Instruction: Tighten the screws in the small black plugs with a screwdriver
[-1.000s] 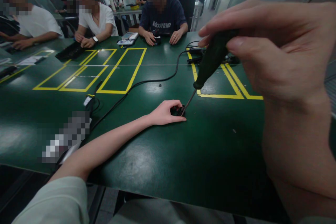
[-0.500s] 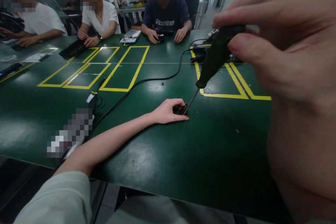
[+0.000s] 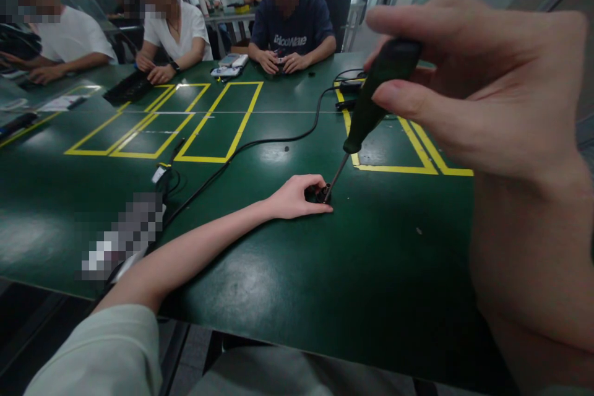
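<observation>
One screwdriver, one small black part

At the centre of the frame, the left hand pinches a small black part between thumb and fingers on the green table. The right hand, upper right, grips the one screwdriver between thumb and fingers, its shaft slanting down to the part. Fingers hide much of the part; whether the tip touches it is unclear. At top centre, a dark shirt reads "Ware", its first letters blurred. Lower left, pixelation covers one object.
</observation>
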The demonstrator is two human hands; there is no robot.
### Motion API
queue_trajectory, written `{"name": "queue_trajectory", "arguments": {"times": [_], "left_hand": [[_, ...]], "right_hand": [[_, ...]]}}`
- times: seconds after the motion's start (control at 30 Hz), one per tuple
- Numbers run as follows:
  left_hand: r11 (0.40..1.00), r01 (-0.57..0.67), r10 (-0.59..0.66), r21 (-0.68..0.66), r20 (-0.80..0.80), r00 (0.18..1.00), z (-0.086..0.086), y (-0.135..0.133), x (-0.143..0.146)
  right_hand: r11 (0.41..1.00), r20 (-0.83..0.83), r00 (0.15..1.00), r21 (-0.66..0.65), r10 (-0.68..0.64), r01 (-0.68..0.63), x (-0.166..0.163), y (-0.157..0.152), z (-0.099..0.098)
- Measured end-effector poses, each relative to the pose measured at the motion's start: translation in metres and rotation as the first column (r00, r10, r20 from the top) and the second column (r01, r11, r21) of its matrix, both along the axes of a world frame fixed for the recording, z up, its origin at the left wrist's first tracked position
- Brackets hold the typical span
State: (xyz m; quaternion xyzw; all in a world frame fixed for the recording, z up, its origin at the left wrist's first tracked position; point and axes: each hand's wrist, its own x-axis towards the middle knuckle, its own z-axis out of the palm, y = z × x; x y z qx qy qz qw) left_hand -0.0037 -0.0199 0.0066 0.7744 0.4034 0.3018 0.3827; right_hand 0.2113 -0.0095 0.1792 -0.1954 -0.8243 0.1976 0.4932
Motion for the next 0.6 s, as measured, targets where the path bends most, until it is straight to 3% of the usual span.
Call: {"name": "queue_trajectory", "arguments": {"times": [0.2,0.6], "left_hand": [[1.0,0.004,-0.003,0.014,-0.015,1.0,0.0005,0.0002,-0.0005],[1.0,-0.001,0.002,0.012,-0.024,1.0,0.0024,-0.0007,-0.0016]], "right_hand": [[0.994,-0.05,0.993,-0.017,0.109,-0.11,-0.0007,0.0037,-0.0012],[0.994,-0.036,0.993,-0.018,0.11,-0.111,0.0003,0.002,-0.0006]]}}
